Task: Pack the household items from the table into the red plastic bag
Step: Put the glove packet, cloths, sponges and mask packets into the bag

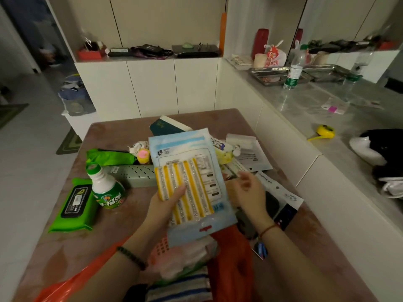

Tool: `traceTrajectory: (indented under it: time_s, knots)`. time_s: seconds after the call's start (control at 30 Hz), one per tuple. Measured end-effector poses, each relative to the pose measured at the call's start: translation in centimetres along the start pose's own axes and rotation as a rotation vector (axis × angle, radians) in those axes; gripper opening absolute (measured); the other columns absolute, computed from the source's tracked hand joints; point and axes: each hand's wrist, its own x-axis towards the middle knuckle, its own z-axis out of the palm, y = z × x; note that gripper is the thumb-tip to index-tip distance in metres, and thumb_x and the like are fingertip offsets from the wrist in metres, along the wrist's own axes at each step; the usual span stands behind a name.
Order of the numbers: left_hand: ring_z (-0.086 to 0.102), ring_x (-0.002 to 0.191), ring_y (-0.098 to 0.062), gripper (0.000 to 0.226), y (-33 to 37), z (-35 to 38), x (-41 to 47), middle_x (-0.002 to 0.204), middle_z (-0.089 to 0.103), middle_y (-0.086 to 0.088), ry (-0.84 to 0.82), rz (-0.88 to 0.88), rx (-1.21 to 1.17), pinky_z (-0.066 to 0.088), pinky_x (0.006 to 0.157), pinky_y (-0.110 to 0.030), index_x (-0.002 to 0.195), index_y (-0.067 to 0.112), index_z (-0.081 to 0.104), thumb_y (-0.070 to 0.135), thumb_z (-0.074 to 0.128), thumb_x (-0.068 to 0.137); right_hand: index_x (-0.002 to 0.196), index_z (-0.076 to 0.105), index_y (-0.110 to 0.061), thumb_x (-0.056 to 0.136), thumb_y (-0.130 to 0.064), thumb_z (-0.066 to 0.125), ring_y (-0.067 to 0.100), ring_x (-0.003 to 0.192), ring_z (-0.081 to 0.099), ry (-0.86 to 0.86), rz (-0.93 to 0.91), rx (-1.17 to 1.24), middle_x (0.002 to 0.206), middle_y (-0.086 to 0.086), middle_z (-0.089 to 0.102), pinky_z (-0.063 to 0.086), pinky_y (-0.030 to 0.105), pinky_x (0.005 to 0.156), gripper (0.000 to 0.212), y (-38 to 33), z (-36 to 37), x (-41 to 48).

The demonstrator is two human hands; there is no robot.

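**Two flat packs held over the open bag**

The left hand (168, 203) grips a stack of two flat things: a yellow-and-silver striped scrubbing pad (185, 190) lying on a pale blue flat packet (187, 171). The thumb presses on the pad's face and the other fingers are hidden behind the packet. The stack tilts with its lower edge toward the person, just above the mouth of the red plastic bag (231, 253), which suggests it is about to be slid in edge first. Stacking the two lets one hand carry both.

The right hand (246, 192) is open and holds nothing, its fingers loosely spread just beside the packet's right edge, probably ready to steady the stack or pull the bag's mouth wider.

The bag lies at the near edge of the table (113, 234), already holding a pink perforated basket (161, 247), some pale soft goods and a blue-striped cloth (181, 288). Its near part runs out of the picture, so how full it is cannot be judged.

Waiting on the table are a green wipes pack (74, 205), a white spray bottle (106, 188), a grey-green perforated tray (133, 174) and a green wrapper (109, 156). More items lie behind the held packet, mostly covered. The print on the packet is too blurred to read.
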Motion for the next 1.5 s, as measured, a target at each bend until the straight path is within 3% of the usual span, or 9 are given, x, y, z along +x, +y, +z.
traceTrajectory:
  time_s: [0.17,0.3,0.43,0.5,0.6,0.8,1.0,1.27,1.5]
  knots:
    - [0.069,0.092,-0.027,0.037,0.4,-2.4,0.2,0.102,0.071,-0.009,0.038,0.006,-0.058,0.056,0.081,-0.043,0.100,0.022,0.061,0.033,0.068,0.065,0.144,0.017,-0.022,0.078,-0.013,0.064,0.031,0.143,0.012,-0.311,-0.248,-0.990,0.153,0.011,0.019,0.006,0.056,0.114,0.082,5.3,0.7,5.3]
    - [0.071,0.081,-0.020,0.014,0.2,-3.4,0.1,0.090,0.074,-0.002,0.068,0.019,-0.049,0.060,0.066,-0.032,0.094,0.024,0.062,0.023,0.063,0.081,0.138,0.030,-0.017,0.078,-0.024,0.065,0.029,0.129,0.037,-0.358,-0.315,-1.280,0.136,0.010,0.043,0.008,0.057,0.113,0.070,6.0,0.8,6.3]
    - [0.071,0.079,-0.016,0.010,0.6,-3.5,-0.6,0.082,0.075,0.002,0.077,0.035,-0.022,0.057,0.066,-0.030,0.092,0.025,0.061,0.022,0.061,0.082,0.107,0.054,-0.013,0.086,-0.032,0.055,0.023,0.091,0.061,-0.191,-0.149,-0.878,0.105,0.007,0.063,0.051,0.040,0.084,0.028,3.9,-1.5,5.4]
    - [0.070,0.083,-0.016,0.011,0.6,-3.3,-1.3,0.086,0.074,0.002,0.069,0.071,0.000,0.058,0.067,-0.028,0.093,0.025,0.061,0.022,0.061,0.082,0.112,0.053,-0.008,0.091,-0.027,0.052,0.018,0.091,0.057,0.027,-0.037,-0.229,0.107,0.005,0.060,0.049,0.034,0.079,0.028,0.3,-3.1,2.9]
    - [0.070,0.071,-0.005,0.011,0.6,-2.1,-2.7,0.075,0.074,0.009,0.044,0.120,0.016,0.058,0.062,-0.022,0.091,0.026,0.060,0.018,0.059,0.084,0.128,0.045,-0.017,0.092,-0.023,0.049,0.010,0.101,0.052,-0.108,0.000,0.422,0.112,-0.006,0.054,0.050,0.022,0.077,0.036,-5.5,-4.0,-2.8]
    - [0.069,0.086,-0.013,0.056,-0.4,-1.1,-7.8,0.101,0.068,0.003,-0.109,0.185,0.108,0.055,0.064,-0.016,0.111,0.018,0.052,0.031,0.078,0.064,0.093,0.052,-0.041,0.086,-0.024,0.060,-0.007,0.089,0.058,-0.285,-0.252,0.180,0.095,-0.020,0.059,0.048,0.004,0.066,0.020,-7.4,-0.1,-11.7]
    - [0.065,0.098,-0.019,0.048,0.0,-4.6,-10.9,0.104,0.067,0.003,0.153,0.249,-0.043,0.053,0.089,-0.038,0.107,0.022,0.057,0.022,0.080,0.065,0.116,0.060,-0.017,0.091,-0.016,0.052,0.005,0.104,0.055,-0.216,-0.234,0.116,0.114,-0.003,0.060,0.047,0.026,0.093,0.026,-5.9,-1.0,-11.7]
    - [0.066,0.103,-0.013,0.093,0.2,-8.2,-12.1,0.112,0.070,0.005,0.246,0.314,-0.223,0.054,0.088,-0.033,0.119,0.023,0.053,0.059,0.083,0.039,0.147,0.001,-0.014,0.086,-0.031,0.053,0.031,0.131,0.034,-0.587,-0.151,-1.142,0.141,0.013,0.036,0.016,0.056,0.111,0.083,3.0,1.2,-14.7]
    - [0.071,0.088,-0.010,0.091,-2.8,-6.6,-13.3,0.091,0.076,0.010,-0.124,0.069,-0.035,0.058,0.069,-0.025,0.103,0.031,0.055,0.062,0.085,0.023,0.101,0.058,-0.007,0.090,-0.012,0.041,0.029,0.099,0.062,-0.330,0.054,-0.865,0.108,0.013,0.064,0.051,0.037,0.085,0.021,4.2,-3.5,-11.1]
